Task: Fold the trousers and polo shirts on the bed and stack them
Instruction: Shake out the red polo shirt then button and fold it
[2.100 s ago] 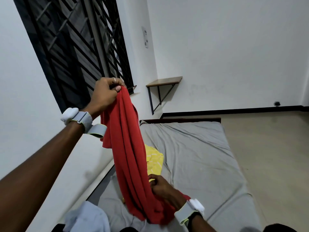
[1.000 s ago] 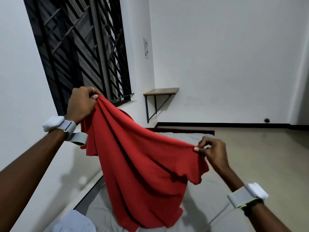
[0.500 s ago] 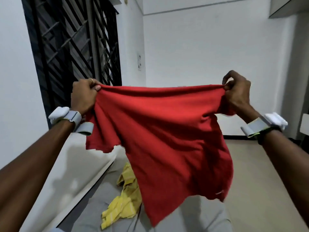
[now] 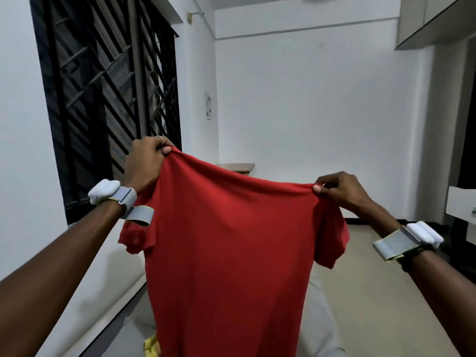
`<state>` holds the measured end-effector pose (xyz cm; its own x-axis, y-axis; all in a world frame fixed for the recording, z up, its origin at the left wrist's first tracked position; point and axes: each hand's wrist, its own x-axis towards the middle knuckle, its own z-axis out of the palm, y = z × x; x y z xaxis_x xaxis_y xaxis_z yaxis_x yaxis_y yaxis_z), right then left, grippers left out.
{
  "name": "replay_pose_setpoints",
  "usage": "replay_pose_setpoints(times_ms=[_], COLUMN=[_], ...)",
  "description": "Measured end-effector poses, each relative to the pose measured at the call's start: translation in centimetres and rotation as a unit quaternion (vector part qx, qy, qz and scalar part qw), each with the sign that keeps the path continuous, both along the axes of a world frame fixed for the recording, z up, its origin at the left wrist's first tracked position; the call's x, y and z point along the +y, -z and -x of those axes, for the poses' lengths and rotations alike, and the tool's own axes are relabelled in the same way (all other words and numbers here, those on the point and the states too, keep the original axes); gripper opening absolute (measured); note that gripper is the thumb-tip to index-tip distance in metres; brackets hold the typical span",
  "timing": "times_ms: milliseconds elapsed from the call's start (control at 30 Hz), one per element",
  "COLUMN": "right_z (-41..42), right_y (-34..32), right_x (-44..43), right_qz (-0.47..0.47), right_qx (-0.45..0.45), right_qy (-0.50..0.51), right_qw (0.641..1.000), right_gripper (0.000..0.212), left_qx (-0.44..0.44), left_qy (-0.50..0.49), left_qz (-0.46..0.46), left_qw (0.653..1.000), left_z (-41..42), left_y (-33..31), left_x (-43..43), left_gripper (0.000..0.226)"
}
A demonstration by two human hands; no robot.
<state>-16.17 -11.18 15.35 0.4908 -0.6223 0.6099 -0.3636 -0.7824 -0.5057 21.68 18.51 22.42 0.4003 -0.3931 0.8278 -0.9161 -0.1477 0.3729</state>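
A red polo shirt (image 4: 229, 253) hangs spread out in the air in front of me, both short sleeves dangling at its sides. My left hand (image 4: 145, 162) grips its upper left shoulder. My right hand (image 4: 340, 189) pinches the upper right shoulder, a little lower than the left. The shirt's body drops down past the bottom of the view and hides most of the grey bed (image 4: 318, 328). A bit of yellow garment (image 4: 150, 346) shows on the bed beside the shirt's lower left edge.
A barred black window (image 4: 103, 99) fills the left wall. A small wooden wall shelf (image 4: 238, 167) sits behind the shirt at the far wall. Beige floor (image 4: 373, 292) lies right of the bed, with white furniture (image 4: 461, 203) at the right edge.
My right hand drew the shirt's free shoulder up and out to the right, so the bunched shirt now hangs spread flat between both hands. The view tilted upward.
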Motion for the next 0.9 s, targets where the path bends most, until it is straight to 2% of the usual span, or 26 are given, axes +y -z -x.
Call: replay_pose_setpoints(times_ms=[100,167,233,267,333,367,400,467,500,533,633,700,900], right_z=[-1.3,-2.6,-3.6,-3.7,-3.7,-3.6,-3.5,-3.1,-3.0,-3.0,-3.3,-3.6,-3.6], right_y=[2.6,4.1,5.0,5.2,5.4,5.6,5.9,6.6,7.2,7.6,8.5,8.5,8.3], right_x=[0.3,1.2,2.1,2.5,2.9,3.0,2.9,3.3,3.6,3.8,3.9,4.0,4.7], right_qz=[-0.099,-0.234,-0.324,-0.34,-0.336,-0.333,-0.34,-0.359,-0.367,-0.372,-0.374,-0.364,-0.343], right_qx=[-0.038,-0.098,-0.128,-0.118,-0.058,-0.024,0.002,0.063,0.09,0.104,0.09,0.063,0.055], right_qy=[-0.124,-0.19,-0.209,-0.201,-0.161,-0.142,-0.138,-0.183,-0.218,-0.249,-0.31,-0.306,-0.243], right_qw=[0.987,0.948,0.914,0.911,0.926,0.932,0.93,0.913,0.9,0.888,0.869,0.878,0.906], right_gripper=[0.031,0.034,0.03,0.035,0.06,0.065,0.062,0.031,0.023,0.027,0.026,0.008,0.015], left_qx=[0.001,0.001,-0.004,-0.006,-0.009,-0.016,-0.022,-0.027,-0.028,-0.027,-0.03,-0.033,-0.039], left_qy=[-0.001,0.006,0.009,0.006,0.001,-0.003,-0.006,-0.01,-0.015,-0.019,-0.023,-0.023,-0.01], left_qz=[0.006,0.01,0.0,-0.004,-0.007,-0.011,-0.016,-0.02,-0.021,-0.022,-0.028,-0.029,-0.035], left_qw=[1.0,1.0,1.0,1.0,1.0,1.0,1.0,0.999,0.999,0.999,0.999,0.999,0.999], left_z=[0.3,0.3,0.2,0.2,0.2,0.2,0.1,-0.3,-0.5,-0.7,-0.9,-1.0,-0.7], left_y=[-0.2,-0.3,-0.4,-0.4,-0.5,-0.6,-0.5,-0.4,-0.3,-0.2,0.4,0.5,0.5], left_x=[-0.2,-0.4,-0.6,-0.7,-0.5,-0.4,-0.3,-0.3,-0.4,-0.5,-0.5,-0.5,-0.2], left_gripper=[0.02,0.021,0.021,0.021,0.02,0.02,0.02,0.02,0.019,0.019,0.019,0.019,0.02])
